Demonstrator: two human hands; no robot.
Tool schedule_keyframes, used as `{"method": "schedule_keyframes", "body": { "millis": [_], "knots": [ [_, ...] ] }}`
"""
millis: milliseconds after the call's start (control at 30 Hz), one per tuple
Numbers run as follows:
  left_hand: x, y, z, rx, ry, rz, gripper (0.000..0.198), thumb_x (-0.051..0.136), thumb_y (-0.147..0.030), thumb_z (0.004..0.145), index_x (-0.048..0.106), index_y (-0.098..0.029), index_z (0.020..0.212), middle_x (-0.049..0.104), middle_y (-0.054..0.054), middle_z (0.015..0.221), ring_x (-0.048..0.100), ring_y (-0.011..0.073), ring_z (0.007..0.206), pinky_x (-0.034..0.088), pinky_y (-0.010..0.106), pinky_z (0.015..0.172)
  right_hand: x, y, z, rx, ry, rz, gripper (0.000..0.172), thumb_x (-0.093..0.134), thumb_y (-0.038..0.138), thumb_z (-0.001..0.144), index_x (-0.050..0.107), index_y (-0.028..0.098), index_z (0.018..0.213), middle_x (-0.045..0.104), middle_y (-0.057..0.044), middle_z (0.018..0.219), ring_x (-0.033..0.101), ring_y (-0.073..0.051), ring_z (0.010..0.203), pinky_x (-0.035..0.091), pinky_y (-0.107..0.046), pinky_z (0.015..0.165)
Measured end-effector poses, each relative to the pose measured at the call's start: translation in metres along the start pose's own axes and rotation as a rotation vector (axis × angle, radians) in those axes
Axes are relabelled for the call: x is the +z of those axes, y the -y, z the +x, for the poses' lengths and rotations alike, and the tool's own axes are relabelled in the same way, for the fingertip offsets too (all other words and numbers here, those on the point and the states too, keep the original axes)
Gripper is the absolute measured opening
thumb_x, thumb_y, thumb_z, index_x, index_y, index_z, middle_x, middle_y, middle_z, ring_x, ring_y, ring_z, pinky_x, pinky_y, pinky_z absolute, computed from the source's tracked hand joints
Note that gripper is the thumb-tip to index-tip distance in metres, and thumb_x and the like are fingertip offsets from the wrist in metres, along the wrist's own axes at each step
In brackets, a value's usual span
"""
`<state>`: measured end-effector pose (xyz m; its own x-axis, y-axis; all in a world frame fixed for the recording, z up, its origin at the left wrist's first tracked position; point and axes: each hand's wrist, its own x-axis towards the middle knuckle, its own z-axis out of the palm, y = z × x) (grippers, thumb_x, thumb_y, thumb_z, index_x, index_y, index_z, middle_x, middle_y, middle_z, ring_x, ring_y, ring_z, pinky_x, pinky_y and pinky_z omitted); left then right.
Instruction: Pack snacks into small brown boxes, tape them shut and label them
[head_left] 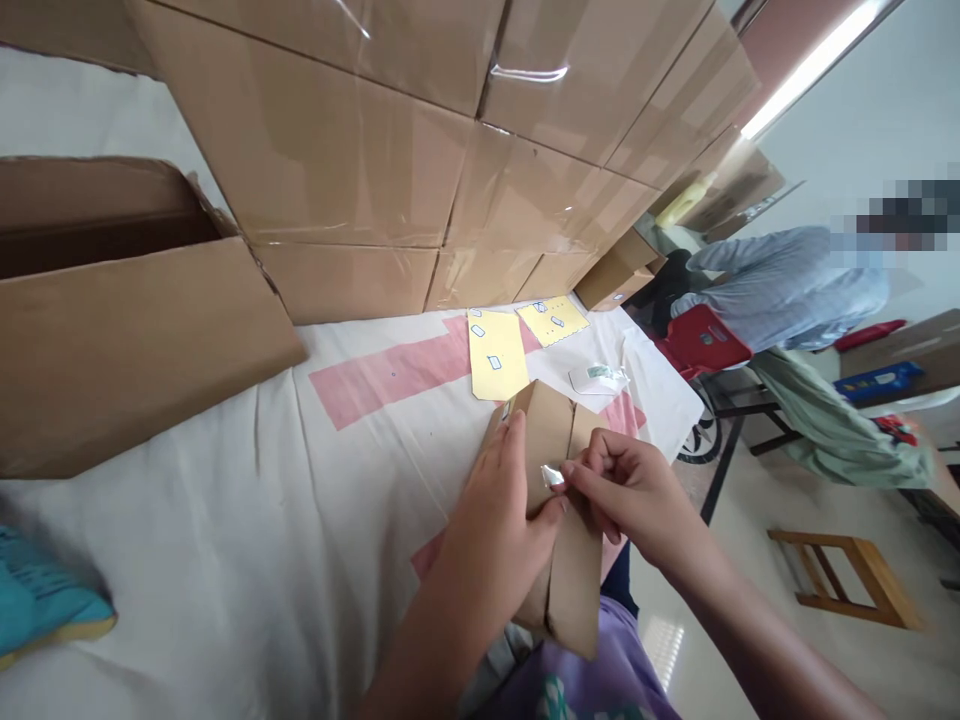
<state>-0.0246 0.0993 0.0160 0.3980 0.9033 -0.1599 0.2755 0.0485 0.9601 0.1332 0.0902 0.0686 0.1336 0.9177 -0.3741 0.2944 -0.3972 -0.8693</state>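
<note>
A small brown cardboard box point(551, 425) lies tilted at the table's front edge, with a seam running along its top face. My left hand point(499, 510) steadies it, fingers along the left side and thumb over the top. Between the thumb and forefinger of my right hand point(619, 485) is a small shiny piece of film point(553, 477), held against the top face near the seam. Just beyond the box are a yellow sheet of stickers point(497, 365), a second yellow sheet point(555, 322) and a white piece of paper with a shiny patch point(592, 377).
Large taped cardboard boxes point(352, 150) are stacked at the back. An open carton point(135, 350) stands left, near a teal packet point(49, 590). Another open box point(619, 270) is behind the sheets. At right, a person point(787, 280) sits on a red chair point(705, 340); a wooden stool point(855, 575) is on the floor.
</note>
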Motion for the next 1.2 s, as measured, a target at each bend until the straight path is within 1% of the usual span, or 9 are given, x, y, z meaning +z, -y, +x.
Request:
{"method": "schedule_keyframes", "body": {
  "millis": [233, 367, 467, 667, 767, 867, 1000, 1067, 1200],
  "knots": [
    [-0.006, 0.003, 0.001, 0.004, 0.101, -0.018, 0.089, 0.058, -0.022, 0.084, 0.016, -0.021, 0.162, 0.024, 0.009, 0.169, 0.023, 0.0272, 0.156, 0.03, 0.046, 0.125, 0.008, -0.004, -0.007, 0.0, -0.153, -0.029, 0.054, 0.083, 0.051, 0.075, 0.039, 0.023, 0.063, 0.071, -0.003, 0.064, 0.044, -0.006, 0.031, 0.032, -0.02, 0.028],
    [-0.006, -0.002, -0.001, -0.064, 0.119, 0.217, 0.097, 0.065, -0.033, 0.081, 0.013, -0.023, 0.163, 0.049, 0.018, 0.15, 0.048, 0.0402, 0.137, 0.039, 0.061, 0.112, -0.002, -0.007, 0.001, 0.026, -0.048, -0.005, 0.052, 0.084, 0.048, 0.075, 0.04, 0.022, 0.066, 0.072, -0.002, 0.066, 0.046, -0.006, 0.03, 0.03, -0.018, 0.027],
    [-0.002, -0.006, -0.005, -0.093, 0.114, 0.356, 0.103, 0.069, -0.045, 0.08, 0.012, -0.019, 0.163, 0.06, 0.022, 0.13, 0.06, 0.0436, 0.117, 0.04, 0.067, 0.103, -0.014, -0.007, 0.009, 0.023, 0.031, 0.004, 0.049, 0.082, 0.047, 0.078, 0.041, 0.022, 0.068, 0.074, -0.002, 0.07, 0.046, -0.006, 0.029, 0.028, -0.017, 0.026],
    [0.005, -0.007, -0.005, -0.076, 0.03, 0.325, 0.104, 0.061, -0.061, 0.085, 0.004, -0.022, 0.163, 0.062, 0.02, 0.128, 0.062, 0.0409, 0.118, 0.039, 0.063, 0.107, -0.023, -0.007, 0.012, -0.08, 0.07, -0.035, 0.048, 0.081, 0.044, 0.081, 0.04, 0.022, 0.067, 0.073, -0.003, 0.071, 0.045, -0.005, 0.033, 0.027, -0.018, 0.03],
    [-0.001, -0.005, 0.0, -0.119, 0.042, 0.332, 0.097, 0.058, -0.062, 0.087, 0.011, -0.023, 0.163, 0.059, 0.019, 0.136, 0.063, 0.0392, 0.118, 0.047, 0.054, 0.099, -0.021, -0.01, 0.007, -0.133, 0.055, -0.036, 0.048, 0.08, 0.043, 0.082, 0.04, 0.022, 0.067, 0.072, -0.003, 0.073, 0.044, -0.005, 0.035, 0.027, -0.019, 0.032],
    [-0.008, -0.004, 0.004, -0.164, 0.099, 0.291, 0.091, 0.056, -0.062, 0.088, 0.016, -0.028, 0.162, 0.058, 0.015, 0.143, 0.065, 0.0363, 0.116, 0.053, 0.046, 0.089, -0.02, -0.016, -0.003, -0.223, -0.033, -0.026, 0.045, 0.077, 0.041, 0.085, 0.041, 0.022, 0.066, 0.07, -0.002, 0.072, 0.044, -0.006, 0.037, 0.029, -0.021, 0.035],
    [-0.008, -0.005, 0.004, -0.182, 0.092, 0.281, 0.084, 0.054, -0.057, 0.09, 0.016, -0.033, 0.16, 0.057, 0.01, 0.147, 0.065, 0.0345, 0.119, 0.053, 0.043, 0.082, -0.016, -0.024, -0.024, -0.357, -0.236, -0.107, 0.04, 0.072, 0.034, 0.09, 0.043, 0.023, 0.065, 0.066, -0.002, 0.066, 0.061, -0.015, 0.059, 0.043, -0.025, 0.051],
    [-0.005, -0.006, 0.004, -0.178, 0.084, 0.29, 0.084, 0.054, -0.056, 0.09, 0.015, -0.033, 0.161, 0.056, 0.009, 0.149, 0.064, 0.0346, 0.12, 0.053, 0.043, 0.082, -0.013, -0.028, -0.034, -0.363, -0.321, -0.164, 0.037, 0.07, 0.031, 0.092, 0.044, 0.023, 0.066, 0.066, -0.002, 0.067, 0.063, -0.016, 0.067, 0.046, -0.027, 0.059],
    [-0.002, -0.007, 0.002, -0.174, 0.092, 0.285, 0.086, 0.053, -0.056, 0.091, 0.01, -0.031, 0.162, 0.063, 0.009, 0.141, 0.065, 0.0351, 0.118, 0.051, 0.044, 0.084, -0.003, -0.035, -0.043, -0.338, -0.391, -0.209, 0.035, 0.066, 0.028, 0.094, 0.043, 0.023, 0.067, 0.067, -0.002, 0.07, 0.061, -0.016, 0.066, 0.046, -0.027, 0.061]
  ]
}}
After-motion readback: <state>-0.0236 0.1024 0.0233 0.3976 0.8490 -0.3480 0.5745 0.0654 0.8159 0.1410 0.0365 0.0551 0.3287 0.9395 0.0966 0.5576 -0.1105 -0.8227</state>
